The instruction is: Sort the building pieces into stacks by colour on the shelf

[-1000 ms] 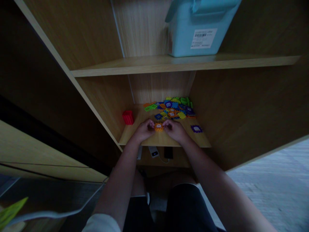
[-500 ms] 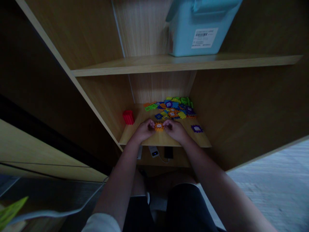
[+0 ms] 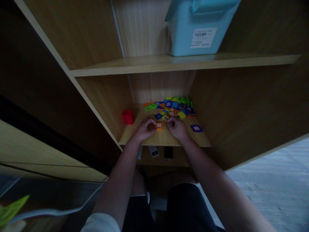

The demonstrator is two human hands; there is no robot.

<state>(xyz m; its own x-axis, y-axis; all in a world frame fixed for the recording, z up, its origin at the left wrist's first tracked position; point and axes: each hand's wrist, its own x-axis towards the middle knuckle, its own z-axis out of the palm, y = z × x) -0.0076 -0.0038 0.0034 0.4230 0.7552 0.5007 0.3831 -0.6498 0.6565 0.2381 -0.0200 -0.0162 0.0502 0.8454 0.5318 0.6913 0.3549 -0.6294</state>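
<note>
My left hand [image 3: 145,129] is at the front of the middle shelf, with thumb and forefinger closed on the left edge of an orange gear-edged building piece [image 3: 159,126] bearing a pale picture. To its right, my right hand [image 3: 178,129] is apart from that piece, fingers curled and slightly parted, with nothing visible in them. Behind both hands lies a heap of gear-shaped building pieces [image 3: 174,104] in blue, yellow, green, orange and purple. A purple piece [image 3: 196,128] with a pale picture lies to the right of my right hand.
A red ridged block [image 3: 128,117] stands at the shelf's left side. Overhead, a light-blue lidded box [image 3: 193,35] sits on the upper shelf [image 3: 145,64]. Below are a white device [image 3: 154,151] with a cable and a dark flat object [image 3: 168,152]. Wooden side walls enclose the shelf.
My right hand has let go of the orange piece's right edge and moved slightly to the right. My left hand stays at the piece's left edge.
</note>
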